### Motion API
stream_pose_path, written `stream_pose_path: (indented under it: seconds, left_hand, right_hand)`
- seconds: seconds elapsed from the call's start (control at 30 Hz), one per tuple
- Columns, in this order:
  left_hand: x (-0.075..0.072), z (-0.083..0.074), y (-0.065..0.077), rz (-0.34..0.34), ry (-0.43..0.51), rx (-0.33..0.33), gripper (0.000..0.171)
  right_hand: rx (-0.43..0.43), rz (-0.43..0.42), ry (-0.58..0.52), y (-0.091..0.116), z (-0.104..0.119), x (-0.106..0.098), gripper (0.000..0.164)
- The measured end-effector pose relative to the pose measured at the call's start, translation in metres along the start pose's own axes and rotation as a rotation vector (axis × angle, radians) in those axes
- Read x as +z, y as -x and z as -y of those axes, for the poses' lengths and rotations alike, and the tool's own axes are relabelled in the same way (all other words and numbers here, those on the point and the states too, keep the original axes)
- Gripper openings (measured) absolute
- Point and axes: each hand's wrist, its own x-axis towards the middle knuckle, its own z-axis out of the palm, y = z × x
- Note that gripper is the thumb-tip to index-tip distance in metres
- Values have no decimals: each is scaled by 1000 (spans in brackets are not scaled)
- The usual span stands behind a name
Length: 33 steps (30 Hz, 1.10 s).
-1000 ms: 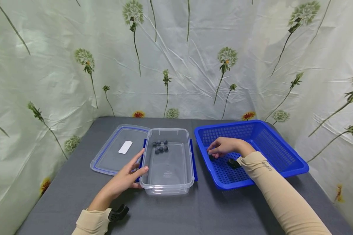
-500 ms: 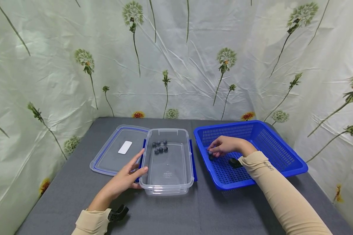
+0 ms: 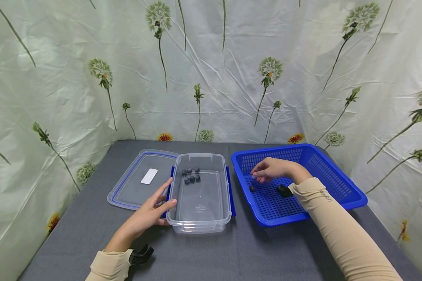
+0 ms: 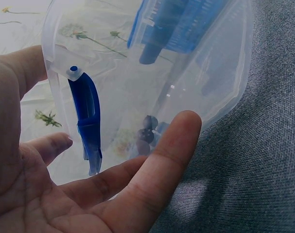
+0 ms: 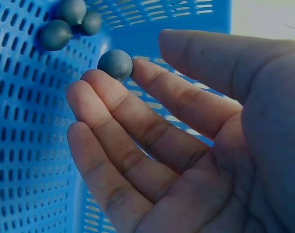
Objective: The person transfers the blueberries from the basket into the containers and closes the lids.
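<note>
A clear plastic food container (image 3: 205,226) with blue side latches stands mid-table, several dark blueberries (image 3: 192,179) lying toward its far left. My left hand (image 3: 147,214) rests against its left side, thumb at the rim and fingers spread fairly straight along the latch (image 4: 86,104). In the blue plastic basket (image 3: 341,195), my right hand (image 3: 272,170) holds a blueberry (image 5: 115,64) at its fingertips, between index and middle finger in the right wrist view. The thumb stands apart from it there. More blueberries (image 5: 56,35) lie in the basket beyond the fingers.
The container's lid (image 3: 126,195), clear with a blue seal and a white label (image 3: 149,176), lies flat at the left, close to the container. A grey cloth (image 3: 211,257) covers the table. Behind it hangs a dandelion-print curtain (image 3: 211,70).
My right hand has risen slightly and moved a little right with a blueberry at its fingertips. A dark blueberry on the basket floor now shows below the hand. My left hand stays in place.
</note>
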Motion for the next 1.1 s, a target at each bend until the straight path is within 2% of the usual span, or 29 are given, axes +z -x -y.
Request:
stream_pose_path:
  seconds: [0.4, 0.77, 1.1]
  left_hand:
    - [2, 1, 1, -6, 11, -5, 81]
    - [1, 0, 0, -3, 19, -2, 80]
    - [1, 0, 1, 1, 12, 5, 80]
  right_hand:
    - [-19, -32, 15, 12, 15, -15, 42]
    - [-74, -71, 27, 14, 33, -23, 40]
    - [-130, -67, 61, 6, 56, -24, 39]
